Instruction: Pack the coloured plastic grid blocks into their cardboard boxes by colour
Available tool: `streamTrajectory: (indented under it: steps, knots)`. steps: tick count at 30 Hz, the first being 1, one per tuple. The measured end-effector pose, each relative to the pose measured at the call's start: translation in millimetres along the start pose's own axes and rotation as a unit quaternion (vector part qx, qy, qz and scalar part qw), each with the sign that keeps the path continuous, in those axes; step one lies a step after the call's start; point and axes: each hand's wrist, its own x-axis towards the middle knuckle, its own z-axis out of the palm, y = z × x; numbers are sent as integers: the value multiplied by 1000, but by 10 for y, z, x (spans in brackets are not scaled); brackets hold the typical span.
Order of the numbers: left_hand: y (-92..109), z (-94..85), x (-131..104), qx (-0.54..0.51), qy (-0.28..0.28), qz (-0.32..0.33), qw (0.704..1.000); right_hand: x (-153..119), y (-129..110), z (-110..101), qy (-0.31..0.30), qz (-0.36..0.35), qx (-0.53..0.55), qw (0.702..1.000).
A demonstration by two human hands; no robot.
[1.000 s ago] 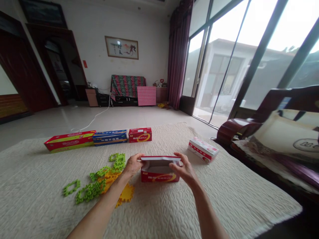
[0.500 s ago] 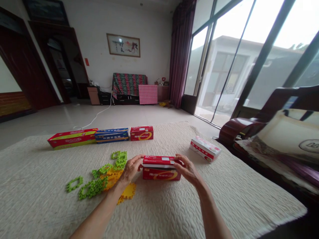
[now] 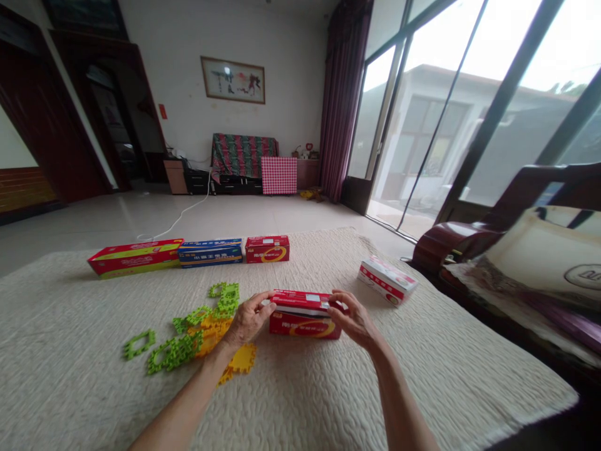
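A red box (image 3: 305, 326) with yellow and white print stands on the quilted cream cloth (image 3: 328, 394) between my hands. Its top flap is slightly raised, and a pale strip shows under the front edge. My left hand (image 3: 250, 318) pinches the left end of the flap with thumb and fingers. At the right end, the fingers of my right hand (image 3: 350, 316) are curled on the flap and corner. Green notched plastic pieces (image 3: 176, 352) and yellow ones (image 3: 244, 359) lie to the left, partly behind my left forearm.
Behind, a red and yellow-green box (image 3: 136, 258), a blue box (image 3: 211, 254) and a smaller red box (image 3: 267, 250) stand in a row. A white and red box (image 3: 387, 282) lies at the right. Beyond the cloth's right edge is a dark wooden armrest (image 3: 446, 241).
The flap's left end has risen a little, and my left thumb has moved onto its front edge. The view has shifted slightly.
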Motion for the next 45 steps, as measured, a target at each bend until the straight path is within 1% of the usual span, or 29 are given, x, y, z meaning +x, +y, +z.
streamTrajectory:
  steps: [6,11,14,16,18,19,21,23,25,27,30,34,37,40,42,43,45]
  knots:
    - [-17,-34,-44,4,-21,18,1000,-24,-67,-31,-13,1,-9,1000]
    - [-9,-47,-71,23,-64,25,997,-55,-102,-98,-61,15,-30,998]
    - [11,-44,-51,59,-55,41,996,-90,-178,-126,-89,1,-63,994]
    - [33,-57,-21,100,-54,77,991,-105,-239,-120,-90,-21,-99,991]
    - [60,-75,16,164,-66,134,975,-108,-297,-87,-79,-38,-154,984]
    - [72,-81,35,201,-76,170,962,-105,-324,-61,-70,-47,-187,979]
    - [84,-69,70,265,-104,246,926,-95,-373,8,-64,-66,-249,964]
    - [66,-23,95,302,-131,303,894,-89,-415,90,-85,-85,-292,949]
    - [17,41,104,319,-140,326,879,-98,-439,171,-118,-87,-322,935]
    - [-52,96,96,328,-131,333,874,-122,-436,234,-136,-76,-354,922]
    - [-144,129,61,334,-125,341,870,-173,-396,282,-138,-71,-391,907]
    - [-189,121,51,333,-120,354,866,-163,-385,268,-144,-73,-399,902]
    - [-196,156,160,336,-115,362,862,2,-444,211,-165,-53,-398,901]
    - [-214,280,419,329,-90,373,863,337,-447,114,-172,-60,-391,902]
    - [-237,418,665,319,-57,377,868,635,-348,34,-166,-89,-393,900]
    - [-251,498,802,316,-38,376,870,796,-264,-8,-158,-103,-398,898]
    - [-282,664,1087,314,-17,377,871,1121,-45,-89,-142,-123,-412,891]
